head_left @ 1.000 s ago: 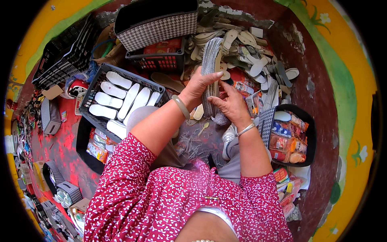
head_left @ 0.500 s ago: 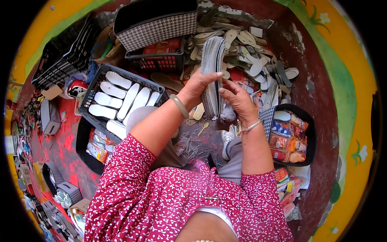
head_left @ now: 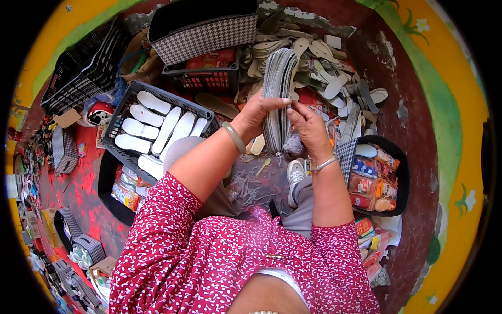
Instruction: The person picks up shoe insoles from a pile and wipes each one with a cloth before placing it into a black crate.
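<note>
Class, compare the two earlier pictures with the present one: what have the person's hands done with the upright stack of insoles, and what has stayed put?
The left hand keeps its grip on the upright stack of grey shoe insoles. The right hand has climbed from the stack's lower edge to its middle, fingers now picking at the edges. The black plastic crate of white insoles and the loose pile of insoles on the floor have not moved.

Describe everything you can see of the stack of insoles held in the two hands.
The stack of insoles is a thick bundle of thin, flat, sole-shaped pieces pressed face to face, grey with pale edges, looking like foam or felt. It stands on edge, rounded end pointing up and away from the person. The left hand grips its left side, thumb laid across the edges; the right hand touches its right side with its fingers. Its lower end is hidden behind the hands. Loose insoles lie behind it.
</note>
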Tool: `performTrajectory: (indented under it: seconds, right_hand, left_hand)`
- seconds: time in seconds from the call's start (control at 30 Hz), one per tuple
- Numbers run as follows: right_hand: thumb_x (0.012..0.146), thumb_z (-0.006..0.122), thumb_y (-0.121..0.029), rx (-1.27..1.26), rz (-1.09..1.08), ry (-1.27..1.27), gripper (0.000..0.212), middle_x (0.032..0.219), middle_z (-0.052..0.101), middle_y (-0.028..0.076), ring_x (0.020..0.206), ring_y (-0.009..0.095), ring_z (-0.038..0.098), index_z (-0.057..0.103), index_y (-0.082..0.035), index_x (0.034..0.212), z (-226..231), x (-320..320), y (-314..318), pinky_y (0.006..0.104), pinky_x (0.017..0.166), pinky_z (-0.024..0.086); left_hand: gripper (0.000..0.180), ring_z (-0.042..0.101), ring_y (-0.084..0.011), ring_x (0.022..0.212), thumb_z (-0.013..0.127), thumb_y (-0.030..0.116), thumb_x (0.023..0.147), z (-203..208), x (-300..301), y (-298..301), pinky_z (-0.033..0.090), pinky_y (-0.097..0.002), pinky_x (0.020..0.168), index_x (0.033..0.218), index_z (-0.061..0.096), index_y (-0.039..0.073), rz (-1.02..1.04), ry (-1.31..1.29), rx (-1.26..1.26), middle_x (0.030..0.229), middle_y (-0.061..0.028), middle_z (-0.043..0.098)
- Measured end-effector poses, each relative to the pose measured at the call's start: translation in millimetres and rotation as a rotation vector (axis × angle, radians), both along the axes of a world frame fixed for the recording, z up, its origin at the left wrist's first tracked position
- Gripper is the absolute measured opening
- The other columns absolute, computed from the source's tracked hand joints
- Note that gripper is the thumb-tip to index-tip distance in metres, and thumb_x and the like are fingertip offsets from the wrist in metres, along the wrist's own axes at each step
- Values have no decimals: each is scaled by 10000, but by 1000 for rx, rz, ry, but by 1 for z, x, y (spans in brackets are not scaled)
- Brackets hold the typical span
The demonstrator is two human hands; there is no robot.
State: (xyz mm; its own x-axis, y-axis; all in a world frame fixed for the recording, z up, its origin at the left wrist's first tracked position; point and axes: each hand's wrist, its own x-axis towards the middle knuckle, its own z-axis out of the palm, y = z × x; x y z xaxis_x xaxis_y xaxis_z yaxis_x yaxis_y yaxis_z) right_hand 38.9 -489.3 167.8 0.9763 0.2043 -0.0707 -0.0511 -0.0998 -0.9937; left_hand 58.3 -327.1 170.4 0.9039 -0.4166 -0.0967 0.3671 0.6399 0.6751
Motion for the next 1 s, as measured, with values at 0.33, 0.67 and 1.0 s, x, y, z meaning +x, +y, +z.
performTrajectory:
  seconds: [0.33, 0.67, 1.0]
  right_hand:
    - [865, 623, -302, -21, -6, -84, 454, 1013, 596, 50, 905, 105, 520, 557, 29, 1169, 1, 0, 2, 229, 804, 408]
    - [864, 627, -251, -244, 98, -222, 385, 964, 556, 17, 853, 83, 500, 561, -9, 1156, -7, 4, 0, 210, 759, 408]
    - [863, 479, -88, -27, 60, 17, 312, 991, 581, 33, 867, 90, 525, 540, 32, 1144, -13, 9, -6, 220, 768, 423]
  left_hand:
    - [462, 594, -171, 864, 671, 120, 746, -7, 0, -1, 504, -319, 788, 1155, 478, 25, -11, 0, 3, 967, -79, 577]
    - [473, 605, -201, 860, 665, 81, 743, -21, 6, -2, 520, -338, 772, 1166, 461, 22, 7, 12, 33, 960, -94, 581]
    - [367, 618, -188, 807, 646, 139, 787, -9, 5, 0, 523, -334, 724, 1105, 508, 20, 37, 123, 50, 927, -91, 607]
